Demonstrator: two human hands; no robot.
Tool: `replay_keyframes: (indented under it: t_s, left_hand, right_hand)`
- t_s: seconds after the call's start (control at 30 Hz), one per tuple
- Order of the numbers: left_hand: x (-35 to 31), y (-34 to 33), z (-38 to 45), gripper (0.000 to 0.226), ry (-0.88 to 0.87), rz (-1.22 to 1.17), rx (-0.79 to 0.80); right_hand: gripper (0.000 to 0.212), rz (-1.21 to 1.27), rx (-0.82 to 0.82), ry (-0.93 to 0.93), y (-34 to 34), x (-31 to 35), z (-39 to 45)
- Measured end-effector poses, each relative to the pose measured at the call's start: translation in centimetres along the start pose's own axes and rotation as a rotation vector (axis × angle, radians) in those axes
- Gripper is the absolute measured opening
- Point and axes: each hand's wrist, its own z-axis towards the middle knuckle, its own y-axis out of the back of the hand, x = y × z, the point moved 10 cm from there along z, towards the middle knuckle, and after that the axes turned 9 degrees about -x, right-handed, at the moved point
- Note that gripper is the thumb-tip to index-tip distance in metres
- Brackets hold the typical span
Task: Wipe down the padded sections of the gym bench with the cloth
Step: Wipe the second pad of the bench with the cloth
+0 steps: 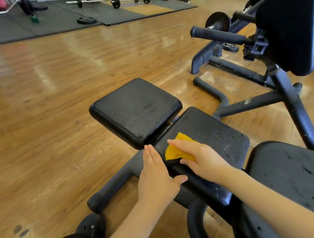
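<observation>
My left hand [156,177] lies flat and relaxed against the near-left edge of the middle pad [214,142], holding nothing. My right hand [202,158] presses the one yellow cloth [174,150] flat onto that pad with straight fingers. I count three pads: the smooth one [135,110] just beyond my fingertips, this one running away rightward, and another [303,174] right of my right arm.

A glossy wooden floor [51,98] fills the room. At eleven to twelve o'clock lie dark rubber mats [6,27], with barbells [114,1] and a loose weight plate [86,20] on them. At two o'clock stands a black weight machine [247,48].
</observation>
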Motion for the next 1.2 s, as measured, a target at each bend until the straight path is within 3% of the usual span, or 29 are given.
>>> replay_keyframes:
  t_s: [0.3, 0.47, 0.6, 0.8, 0.97, 1.2]
  left_hand:
    - [-1.8, 0.3, -0.3, 0.120, -0.011, -0.082, -0.011]
    - [-3.4, 0.3, -0.3, 0.119, -0.051, -0.046, -0.020]
    - [-3.0, -0.4, -0.4, 0.119, -0.057, -0.033, 0.006]
    - [-0.6, 0.7, 0.4, 0.113, -0.023, -0.041, -0.016]
    - [0.6, 1.6, 0.4, 0.115, 0.026, -0.061, -0.052]
    - [-3.5, 0.5, -0.6, 0.128, -0.085, 0.002, -0.023]
  right_hand:
    - [0.040, -0.023, -0.004, 0.092, 1.9, 0.0, 1.5]
    - [0.042, -0.124, -0.181, -0.269, 8.8, -8.1, 5.5]
    - [0.041, -0.144, -0.226, -0.351, 7.4, -8.0, 5.4]
    - [0.044, -0.087, -0.022, 0.037, -0.2, 2.0, 2.7]
    - [0.041, 0.035, 0.077, 0.147, -0.6, 2.7, 2.1]
    - [0.042, -0.155, -0.164, -0.180, 8.2, -8.0, 5.5]
